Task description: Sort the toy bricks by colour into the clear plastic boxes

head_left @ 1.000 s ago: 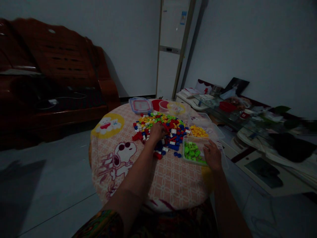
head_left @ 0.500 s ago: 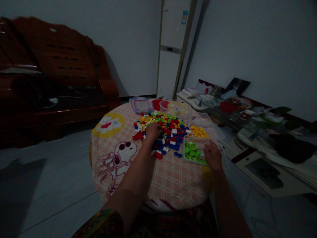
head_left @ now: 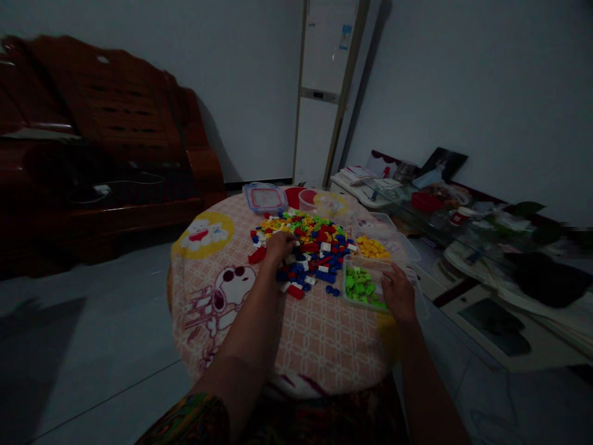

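Observation:
A pile of toy building bricks (head_left: 319, 238) in red, blue, yellow, white and green is spread over the round table. My left hand (head_left: 279, 248) is at the pile's left side, its fingers bent together among the bricks; what they pinch, if anything, is too small to make out. To the right, a clear plastic box (head_left: 364, 305) contains green bricks (head_left: 359, 284). My right hand (head_left: 398, 292) grips this box at its right side, fingers curled over the rim. Just behind stands another clear container with yellow bricks (head_left: 372, 247).
A patterned cloth (head_left: 319, 346) covers the table. Lidded plastic boxes (head_left: 265, 198) and a clear round tub (head_left: 308, 199) stand at its far edge. A cluttered glass-topped cabinet (head_left: 430, 216) runs along the right. A wooden bench (head_left: 120, 123) is at the left.
My left hand has shifted slightly left and towards me within the pile, uncovering a few bricks. My right hand stays on the box of green bricks.

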`<state>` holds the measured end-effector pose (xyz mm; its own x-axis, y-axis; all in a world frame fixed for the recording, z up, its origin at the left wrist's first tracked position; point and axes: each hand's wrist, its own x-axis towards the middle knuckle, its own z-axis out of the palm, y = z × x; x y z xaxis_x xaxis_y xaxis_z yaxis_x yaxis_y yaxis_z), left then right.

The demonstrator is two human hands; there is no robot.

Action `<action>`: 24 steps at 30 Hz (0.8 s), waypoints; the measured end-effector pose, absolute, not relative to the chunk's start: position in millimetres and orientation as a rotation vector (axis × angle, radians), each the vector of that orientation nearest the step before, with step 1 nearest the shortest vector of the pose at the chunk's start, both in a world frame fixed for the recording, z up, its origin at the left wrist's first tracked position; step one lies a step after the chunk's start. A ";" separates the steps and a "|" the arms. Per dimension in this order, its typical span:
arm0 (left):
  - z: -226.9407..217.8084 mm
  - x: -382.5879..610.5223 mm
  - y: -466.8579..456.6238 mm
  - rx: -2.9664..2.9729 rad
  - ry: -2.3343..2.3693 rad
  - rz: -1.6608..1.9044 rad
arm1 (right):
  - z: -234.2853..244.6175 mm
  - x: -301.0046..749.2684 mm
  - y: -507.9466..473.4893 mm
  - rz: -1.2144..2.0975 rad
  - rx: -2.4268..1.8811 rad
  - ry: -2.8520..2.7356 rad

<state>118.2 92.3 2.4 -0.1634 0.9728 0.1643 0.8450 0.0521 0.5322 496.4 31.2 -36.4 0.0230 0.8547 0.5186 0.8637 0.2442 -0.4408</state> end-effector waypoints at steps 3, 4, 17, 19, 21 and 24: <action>5.0 114.5 89.7 1.900 2.051 0.693 | -37.1 497.1 31.9 -0.022 -1.568 -1.789; 5.7 114.6 88.8 1.905 2.047 0.677 | -37.4 497.4 32.1 -0.027 -1.561 -1.789; 1.8 138.8 92.0 2.126 1.886 0.640 | -35.7 496.6 31.2 -0.041 -1.570 -1.801; 3.0 140.3 91.6 2.103 1.818 0.679 | -34.9 495.9 30.8 -0.023 -1.578 -1.800; 4.1 139.9 91.1 2.055 1.755 0.726 | -34.6 495.5 30.6 -0.015 -1.581 -1.793; 4.4 137.4 90.5 1.996 1.836 0.777 | -35.3 495.5 30.8 -0.022 -1.572 -1.789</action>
